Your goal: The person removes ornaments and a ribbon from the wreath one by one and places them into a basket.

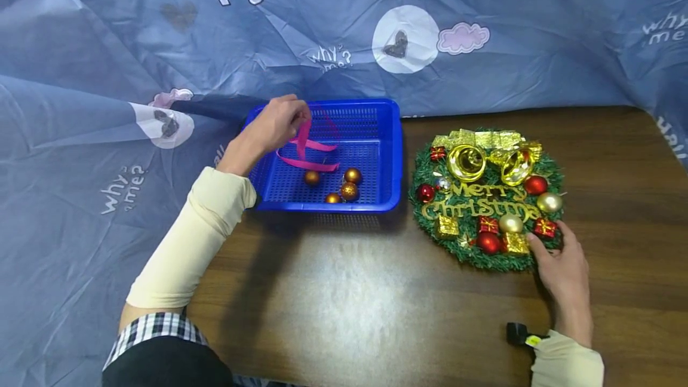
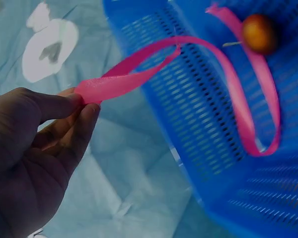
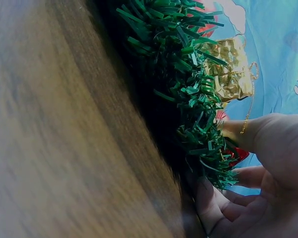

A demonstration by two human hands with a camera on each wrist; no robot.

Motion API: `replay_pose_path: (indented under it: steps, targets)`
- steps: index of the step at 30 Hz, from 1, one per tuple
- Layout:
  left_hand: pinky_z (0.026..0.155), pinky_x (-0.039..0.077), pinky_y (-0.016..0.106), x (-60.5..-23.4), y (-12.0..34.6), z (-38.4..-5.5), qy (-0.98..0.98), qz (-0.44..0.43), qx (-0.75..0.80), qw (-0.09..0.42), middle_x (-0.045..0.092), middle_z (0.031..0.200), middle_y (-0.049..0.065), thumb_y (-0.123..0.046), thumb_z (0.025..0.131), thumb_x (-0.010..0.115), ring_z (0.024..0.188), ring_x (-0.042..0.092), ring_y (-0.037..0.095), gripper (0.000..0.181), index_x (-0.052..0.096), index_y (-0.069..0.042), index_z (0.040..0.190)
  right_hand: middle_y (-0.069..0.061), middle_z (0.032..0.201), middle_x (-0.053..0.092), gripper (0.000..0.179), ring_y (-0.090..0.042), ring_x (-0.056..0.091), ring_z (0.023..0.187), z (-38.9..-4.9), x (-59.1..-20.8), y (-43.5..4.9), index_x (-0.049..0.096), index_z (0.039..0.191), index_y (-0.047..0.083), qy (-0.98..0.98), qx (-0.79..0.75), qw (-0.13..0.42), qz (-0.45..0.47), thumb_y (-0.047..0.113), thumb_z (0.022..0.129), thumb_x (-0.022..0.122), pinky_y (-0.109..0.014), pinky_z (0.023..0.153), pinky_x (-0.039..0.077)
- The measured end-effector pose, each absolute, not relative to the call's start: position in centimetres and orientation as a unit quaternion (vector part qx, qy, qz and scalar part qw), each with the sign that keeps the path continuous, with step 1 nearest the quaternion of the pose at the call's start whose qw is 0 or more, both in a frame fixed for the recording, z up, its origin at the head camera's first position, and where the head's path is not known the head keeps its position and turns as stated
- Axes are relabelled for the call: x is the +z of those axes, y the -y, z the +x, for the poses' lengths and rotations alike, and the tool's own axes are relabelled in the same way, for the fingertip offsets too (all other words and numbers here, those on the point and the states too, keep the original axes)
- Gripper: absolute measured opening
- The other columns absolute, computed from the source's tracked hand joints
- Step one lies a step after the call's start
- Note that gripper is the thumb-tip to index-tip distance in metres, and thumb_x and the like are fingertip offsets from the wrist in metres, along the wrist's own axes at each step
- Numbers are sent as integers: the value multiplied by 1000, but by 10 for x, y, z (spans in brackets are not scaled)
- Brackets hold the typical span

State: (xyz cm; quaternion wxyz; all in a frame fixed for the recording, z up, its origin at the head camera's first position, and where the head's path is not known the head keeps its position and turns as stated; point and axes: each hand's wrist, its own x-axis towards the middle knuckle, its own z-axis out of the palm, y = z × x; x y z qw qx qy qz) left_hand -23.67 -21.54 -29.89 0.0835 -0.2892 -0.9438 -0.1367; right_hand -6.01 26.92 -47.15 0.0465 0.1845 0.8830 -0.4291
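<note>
- Ribbon (image 1: 309,151), pink, hangs in loops over the far-left part of the basket (image 1: 387,136); its top end is pinched between thumb and fingertips of the left hand (image 1: 276,124), and its lower loop reaches the basket floor.
- In the left wrist view the ribbon (image 2: 188,54) arcs away from the thumb and forefinger (image 2: 82,116) and curves back down inside the blue mesh.
- Basket, blue plastic, sits on the counter (image 1: 349,303) at its far-left edge, against the blue printed cloth (image 1: 80,136).
- Four orange-gold balls (image 1: 346,187) lie on the basket floor, near its near-right corner, just beside the ribbon's lower loop.
- Wreath (image 1: 486,196) lies flat on the counter right of the basket, a little apart from it; it carries gold bells, red and gold balls, small gift boxes and gold "Merry Christmas" lettering.
- Right hand (image 1: 561,270) grips the wreath's near-right rim, thumb on top by a gold box (image 1: 516,243), fingers tucked under the green edge.
- In the right wrist view the fingers (image 3: 223,203) curl beneath the wreath (image 3: 188,99) and the thumb presses from above.
- The two hands are well apart, each clamped on its own thing.
</note>
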Motion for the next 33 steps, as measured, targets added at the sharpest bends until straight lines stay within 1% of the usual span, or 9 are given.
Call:
replay_pose_path:
  steps: [3, 6, 9, 14, 17, 21, 27, 31, 33]
  targets:
    - [70, 46, 40, -315, 215, -234, 946, -286, -141, 62, 58, 82, 14, 8, 81, 53, 77, 56, 27, 13, 63, 1, 86, -38, 133, 29, 80, -47, 42, 107, -59, -472, -269, 9, 147, 6, -880, -435, 47, 188, 49, 91, 45, -61, 92, 29]
    - [72, 46, 41, -328, 216, -230, 948, -281, -142, 48, 59, 85, 15, 7, 80, 52, 79, 56, 28, 18, 64, 1, 93, -37, 136, 26, 80, -49, 38, 112, -58, -472, -269, 9, 148, 7, -877, -439, 47, 189, 50, 91, 46, -62, 94, 26]
    - [72, 46, 40, -333, 217, -224, 950, -273, -146, 48, 58, 87, 15, 5, 81, 53, 80, 56, 27, 22, 65, 0, 99, -37, 135, 28, 80, -48, 40, 111, -58, -472, -269, 9, 148, 7, -878, -438, 45, 185, 50, 91, 46, -62, 94, 27]
    - [72, 46, 37, -330, 217, -212, 950, -247, -173, 80, 57, 87, 13, 1, 82, 57, 79, 55, 24, 19, 65, -2, 99, -37, 128, 34, 78, -45, 46, 103, -58, -474, -269, 11, 147, 5, -882, -433, 29, 183, 47, 91, 46, -59, 90, 31]
    - [73, 48, 35, -329, 212, -202, 947, -236, -197, 97, 57, 90, 12, -4, 84, 59, 81, 58, 23, 15, 64, -2, 99, -37, 130, 33, 78, -47, 43, 108, -58, -473, -270, 12, 147, 5, -882, -432, 27, 185, 47, 91, 47, -60, 92, 30]
    - [76, 47, 33, -330, 204, -186, 938, -232, -228, 121, 58, 96, 11, -11, 87, 60, 85, 59, 22, 16, 64, -3, 101, -37, 135, 30, 78, -49, 38, 113, -59, -472, -271, 12, 147, 6, -880, -435, 30, 186, 47, 91, 47, -61, 95, 27]
    - [77, 44, 33, -336, 193, -162, 930, -226, -244, 155, 57, 100, 7, -18, 90, 57, 87, 56, 21, 20, 65, -6, 104, -37, 134, 30, 78, -50, 41, 112, -62, -473, -270, 12, 147, 6, -884, -433, 27, 177, 47, 91, 47, -61, 96, 27]
    - [79, 44, 35, -344, 183, -151, 927, -226, -248, 168, 57, 103, 7, -17, 90, 57, 91, 55, 22, 19, 64, -7, 104, -37, 134, 31, 78, -50, 41, 111, -63, -473, -270, 11, 147, 7, -881, -438, 29, 176, 48, 91, 47, -62, 95, 26]
    - [80, 44, 34, -349, 177, -147, 924, -229, -252, 173, 57, 104, 5, -17, 90, 57, 93, 55, 20, 18, 64, -8, 104, -37, 134, 30, 79, -50, 41, 111, -63, -473, -270, 10, 148, 7, -880, -440, 32, 176, 48, 91, 46, -62, 95, 26]
